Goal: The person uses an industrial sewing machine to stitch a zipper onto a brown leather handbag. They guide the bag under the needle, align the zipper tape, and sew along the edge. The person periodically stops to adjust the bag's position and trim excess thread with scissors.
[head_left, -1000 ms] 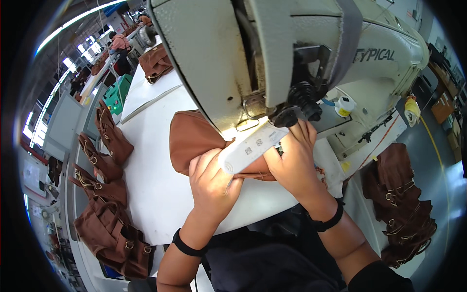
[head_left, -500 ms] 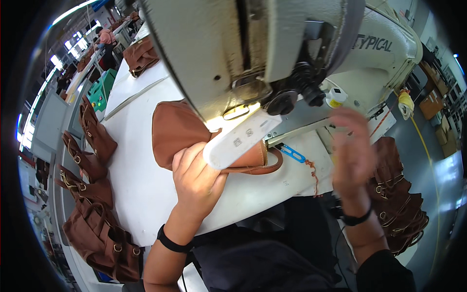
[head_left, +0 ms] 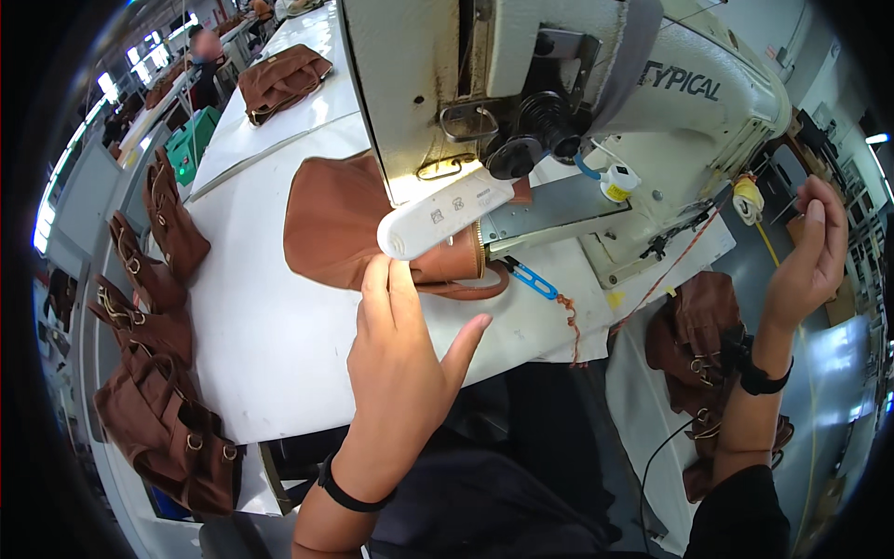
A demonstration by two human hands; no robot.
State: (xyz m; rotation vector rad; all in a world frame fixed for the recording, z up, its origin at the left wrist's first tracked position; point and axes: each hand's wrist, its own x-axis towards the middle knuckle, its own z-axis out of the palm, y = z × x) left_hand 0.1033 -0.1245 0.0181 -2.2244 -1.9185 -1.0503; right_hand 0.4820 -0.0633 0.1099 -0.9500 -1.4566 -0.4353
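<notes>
A brown bag [head_left: 335, 224] lies under the head of the sewing machine [head_left: 419, 93], its zippered opening around the machine's narrow metal arm [head_left: 549, 216]. My left hand [head_left: 400, 345] is open, thumb spread. Its fingertips rest at the bag's near side, just below a white oblong lamp [head_left: 447, 216] that partly covers the bag. The bag's strap [head_left: 466, 291] curves along the near side. Off to the right, my right hand [head_left: 812, 252] is raised away from the machine, fingers loosely bent, with nothing visible in them.
Blue thread snips [head_left: 531, 278] with a knotted cord lie right of the bag. Several brown bags [head_left: 168, 419] line the table's left edge. More bags [head_left: 694, 326] are piled at the right, and one bag [head_left: 284, 79] sits on the far table. A small white bottle [head_left: 618, 183] stands by the machine.
My left hand has loosened from the bag and spread its thumb. My right hand has swung outward to the right, away from the machine. The view has shifted slightly.
</notes>
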